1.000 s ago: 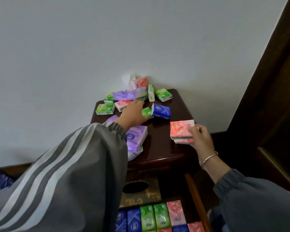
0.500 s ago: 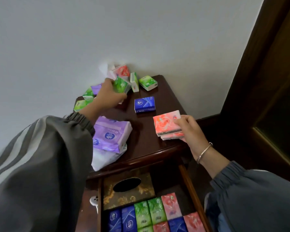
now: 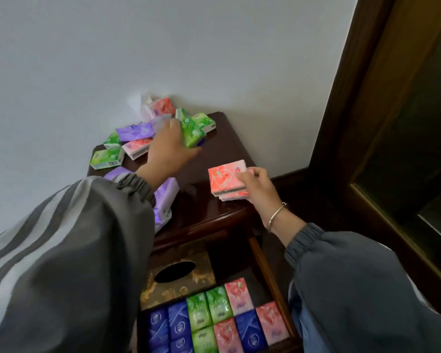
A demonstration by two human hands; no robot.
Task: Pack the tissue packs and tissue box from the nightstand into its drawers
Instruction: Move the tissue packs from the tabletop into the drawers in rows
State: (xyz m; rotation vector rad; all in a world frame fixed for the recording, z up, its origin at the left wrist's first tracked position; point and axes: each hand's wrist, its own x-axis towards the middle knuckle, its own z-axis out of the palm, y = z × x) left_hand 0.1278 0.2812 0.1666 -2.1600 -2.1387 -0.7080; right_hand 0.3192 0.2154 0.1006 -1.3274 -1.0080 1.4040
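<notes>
Soft, dim, even light leaves the wall grey, without hard shadows. The left hand and the green pack it grips are motion-blurred. Faint glare sits on the nightstand just left of the pink packs held by the right hand. The door frame slants from wide-angle distortion.

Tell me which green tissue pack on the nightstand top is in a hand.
The green pack gripped by the left hand, raised near the back; the other green ones lie on the nightstand with no hand on them.

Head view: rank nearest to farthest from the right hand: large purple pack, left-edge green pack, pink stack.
1. Pink stack, held in the right hand.
2. Large purple pack, front left.
3. Left-edge green pack, far left.
</notes>
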